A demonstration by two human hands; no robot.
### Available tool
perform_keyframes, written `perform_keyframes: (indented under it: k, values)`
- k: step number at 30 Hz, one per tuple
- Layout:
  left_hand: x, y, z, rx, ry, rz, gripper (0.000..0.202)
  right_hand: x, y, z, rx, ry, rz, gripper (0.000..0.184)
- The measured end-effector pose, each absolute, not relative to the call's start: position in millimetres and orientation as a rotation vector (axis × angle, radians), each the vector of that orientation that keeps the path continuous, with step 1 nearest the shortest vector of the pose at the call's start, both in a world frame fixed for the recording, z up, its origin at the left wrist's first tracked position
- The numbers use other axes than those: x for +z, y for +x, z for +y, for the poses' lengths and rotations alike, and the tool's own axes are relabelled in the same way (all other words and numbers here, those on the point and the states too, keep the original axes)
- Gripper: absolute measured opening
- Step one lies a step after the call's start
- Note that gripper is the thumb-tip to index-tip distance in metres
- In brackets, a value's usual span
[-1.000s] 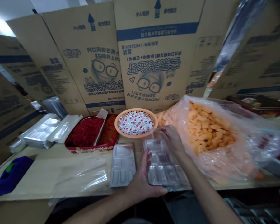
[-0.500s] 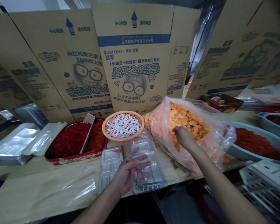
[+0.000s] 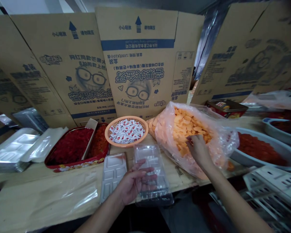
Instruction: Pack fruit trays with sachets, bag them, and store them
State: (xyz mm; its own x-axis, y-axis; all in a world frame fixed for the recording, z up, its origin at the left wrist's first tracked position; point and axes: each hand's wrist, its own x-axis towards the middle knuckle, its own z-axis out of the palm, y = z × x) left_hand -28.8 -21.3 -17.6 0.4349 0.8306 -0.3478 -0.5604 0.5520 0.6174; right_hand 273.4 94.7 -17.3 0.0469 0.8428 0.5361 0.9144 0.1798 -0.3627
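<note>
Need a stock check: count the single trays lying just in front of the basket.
2: a clear tray under the left hand, and a white tray just left of it. More may be nested beneath.

Orange basket (image 3: 111,138), orange pieces (image 3: 186,124), red tin (image 3: 72,163), clear tray (image 3: 151,171).

Two bare forearms end in a bare left hand (image 3: 133,184) and a bare right hand (image 3: 199,150).

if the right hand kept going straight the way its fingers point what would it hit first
The orange pieces in the bag. The right hand is inside the bag's mouth, its fingers aimed at the heap and seemingly at or almost on it, though depth is hard to judge.
</note>
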Motion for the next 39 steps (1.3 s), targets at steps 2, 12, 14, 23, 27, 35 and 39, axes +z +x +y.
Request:
perform_keyframes:
  k: [2,12,14,23,27,35,39]
  values:
    - [-15,-27,-21,0.883,0.448,0.671,0.058,-10,274,88,-0.075,-1.426,-1.648,0.014]
    - [-16,-21,-24,0.682,0.516,0.481,0.054,40,200,48,0.688,-0.815,-2.179,0.015]
    - [-17,-23,-25,0.664,0.538,0.446,0.055,32,188,52,0.679,-0.753,-2.281,0.02]
    - [-23,-28,-25,0.693,0.481,0.447,0.05,22,186,63,0.501,-0.809,-2.241,0.03]
    - [-23,-33,-27,0.723,0.44,0.508,0.047,8,232,91,0.073,-1.583,-1.815,0.022]
    - [-38,-35,-22,0.768,0.425,0.448,0.05,-31,269,102,-0.109,-1.796,-1.896,0.023]
    - [-42,-34,-18,0.776,0.462,0.415,0.051,-23,271,101,-0.186,-1.681,-1.814,0.022]
